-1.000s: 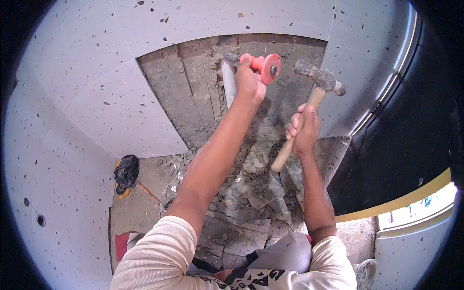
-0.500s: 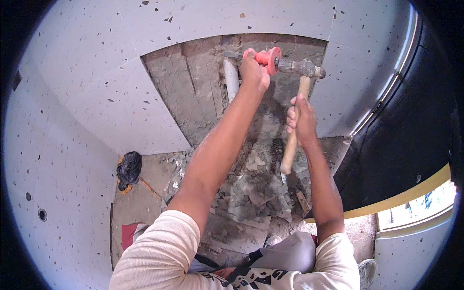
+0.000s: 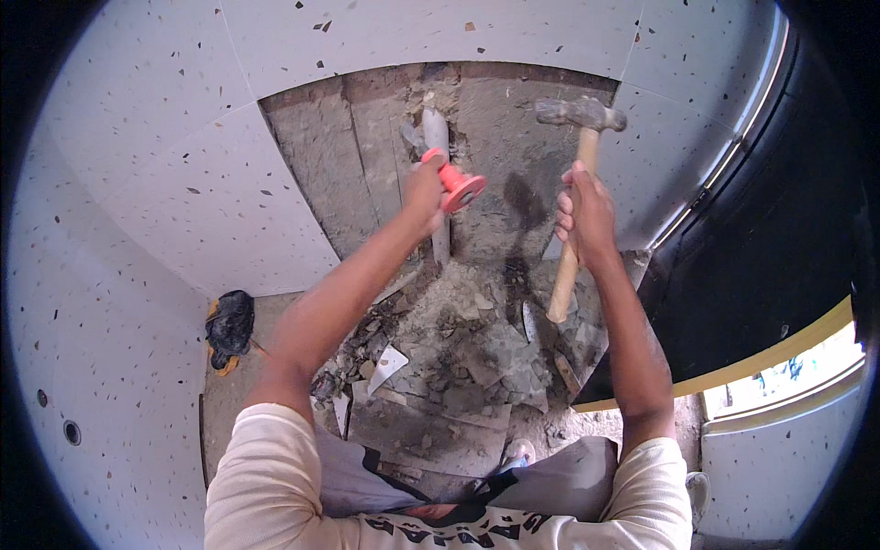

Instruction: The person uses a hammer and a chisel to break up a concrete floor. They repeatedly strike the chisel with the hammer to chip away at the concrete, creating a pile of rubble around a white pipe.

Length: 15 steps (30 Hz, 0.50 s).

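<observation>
Red covers the grip of a chisel point(image 3: 453, 181), which the left hand point(image 3: 423, 194) holds in front of a bare, grey-brown patch of wall point(image 3: 376, 165). That hand's fingers are curled round the grip, with the round guard flaring out just to their right. From the other end, the metal blade slants up and to the left beside a pale, upright pipe point(image 3: 435, 130) (whether its tip touches anything cannot be told from this angle). The right hand point(image 3: 587, 218) has its fingers wrapped round the wooden handle of a hammer point(image 3: 588, 148). The hammer's dull metal head is uppermost and lies roughly crosswise, to the right of the chisel and apart from it, while the handle's butt angles down over the floor. White panels point(image 3: 174, 192) with dark flecks frame the bare patch at the top and on both sides. Below it, grey rubble point(image 3: 463, 362) spreads between the forearms, with a white shard point(image 3: 389, 368) lying at its left. Farther left, a black bundle point(image 3: 234, 316) with some yellow-orange showing sits near the wall, and a large black surface point(image 3: 733, 293) curves along the right
</observation>
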Tool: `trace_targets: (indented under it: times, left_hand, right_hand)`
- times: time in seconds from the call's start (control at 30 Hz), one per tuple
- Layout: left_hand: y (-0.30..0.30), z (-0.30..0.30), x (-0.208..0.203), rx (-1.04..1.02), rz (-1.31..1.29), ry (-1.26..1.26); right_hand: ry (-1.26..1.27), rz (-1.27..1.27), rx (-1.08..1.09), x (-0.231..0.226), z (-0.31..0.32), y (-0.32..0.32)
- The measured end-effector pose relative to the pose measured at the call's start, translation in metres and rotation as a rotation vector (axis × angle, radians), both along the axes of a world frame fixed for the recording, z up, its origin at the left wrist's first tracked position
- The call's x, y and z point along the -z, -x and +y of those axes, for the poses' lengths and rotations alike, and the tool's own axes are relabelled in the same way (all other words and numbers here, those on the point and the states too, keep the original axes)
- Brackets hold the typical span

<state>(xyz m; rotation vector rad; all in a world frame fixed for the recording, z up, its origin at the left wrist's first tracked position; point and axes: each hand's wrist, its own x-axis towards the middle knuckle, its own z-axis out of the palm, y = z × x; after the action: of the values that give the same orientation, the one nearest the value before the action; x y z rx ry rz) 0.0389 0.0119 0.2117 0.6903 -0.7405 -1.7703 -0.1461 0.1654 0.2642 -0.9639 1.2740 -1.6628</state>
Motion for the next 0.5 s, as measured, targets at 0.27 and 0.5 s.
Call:
trace_targets:
  times: [0.27,0.5]
  left_hand:
    - [-0.093,-0.015,0.014,0.027,-0.224,0.199]
    - [-0.11,-0.026,-0.007,-0.024,-0.44,0.414]
  right_hand:
    - [-0.081,0.224,-0.105,-0.017,-0.047,-0.055]
    - [-0.124,0.431,0.004,0.004,-0.096,-0.092]
